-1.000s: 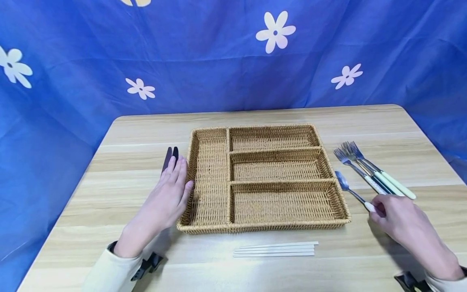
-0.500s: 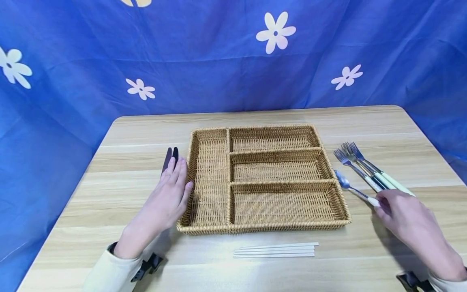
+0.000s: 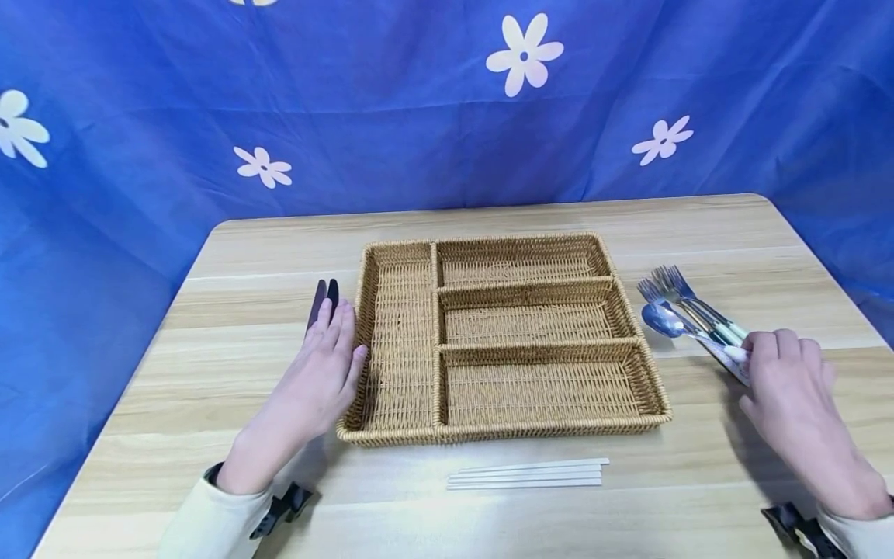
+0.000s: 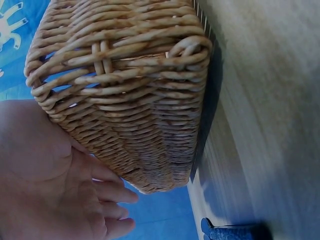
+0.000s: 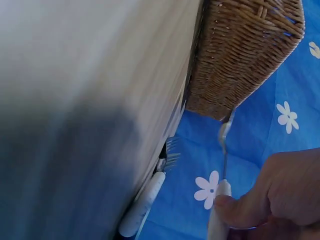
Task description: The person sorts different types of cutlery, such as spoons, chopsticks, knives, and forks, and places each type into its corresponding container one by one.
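Note:
My right hand grips a spoon by its pale handle, seen raised off the table in the right wrist view. Several forks lie on the table beneath it, their handles partly hidden by the hand. Fingers straight, my left hand touches the left side of a wicker tray that has one long compartment and three short ones. Beyond the left fingertips two dark rounded ends, perhaps knives, stick out, the rest of them covered by that hand.
Several thin white sticks lie in front of the tray on the wood-grain table. Behind the table hangs a blue curtain with white flowers. A black wrist strap mount sits on the left sleeve.
My right hand has lifted the spoon from beside the forks and moved slightly away and to the right, bringing it over them. The left hand stays against the tray.

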`<state>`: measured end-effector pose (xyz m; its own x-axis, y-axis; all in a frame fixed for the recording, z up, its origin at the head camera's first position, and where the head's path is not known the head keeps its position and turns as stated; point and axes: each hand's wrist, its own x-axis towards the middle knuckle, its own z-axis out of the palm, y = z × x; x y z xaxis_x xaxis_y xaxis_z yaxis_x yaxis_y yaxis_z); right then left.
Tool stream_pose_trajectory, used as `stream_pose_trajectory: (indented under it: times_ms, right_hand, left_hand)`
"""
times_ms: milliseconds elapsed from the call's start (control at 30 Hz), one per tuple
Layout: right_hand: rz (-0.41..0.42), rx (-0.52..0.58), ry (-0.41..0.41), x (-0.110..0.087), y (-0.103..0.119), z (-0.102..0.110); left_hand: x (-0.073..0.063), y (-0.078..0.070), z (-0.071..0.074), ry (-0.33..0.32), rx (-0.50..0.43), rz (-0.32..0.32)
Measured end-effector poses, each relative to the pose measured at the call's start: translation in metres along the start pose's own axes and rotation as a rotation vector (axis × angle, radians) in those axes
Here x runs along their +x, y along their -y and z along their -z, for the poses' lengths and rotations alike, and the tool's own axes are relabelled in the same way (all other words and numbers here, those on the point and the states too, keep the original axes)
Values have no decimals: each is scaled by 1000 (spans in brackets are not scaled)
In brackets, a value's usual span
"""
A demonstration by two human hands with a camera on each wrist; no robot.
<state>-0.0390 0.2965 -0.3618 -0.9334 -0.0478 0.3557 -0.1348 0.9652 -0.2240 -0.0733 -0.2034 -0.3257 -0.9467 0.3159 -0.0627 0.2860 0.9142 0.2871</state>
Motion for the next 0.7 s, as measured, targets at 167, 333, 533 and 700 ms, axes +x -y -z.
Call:
stream_pose_trajectory:
  times_ms: [167,333,533,700]
  right_hand:
    - [41,-20,-70,10,7,2]
    - [156,-44,-153,24,13,5]
    - [249,-16,-172,46,25,10]
    - [347,23,-159,66,44,11]
  left_hand:
    - [-2,-1,1,4,-2,11]
    - [-4,-1,2,11,-9,16]
    - [-2,-1,1,3,-1,9]
    - [-1,-1,0,5,-8,11]
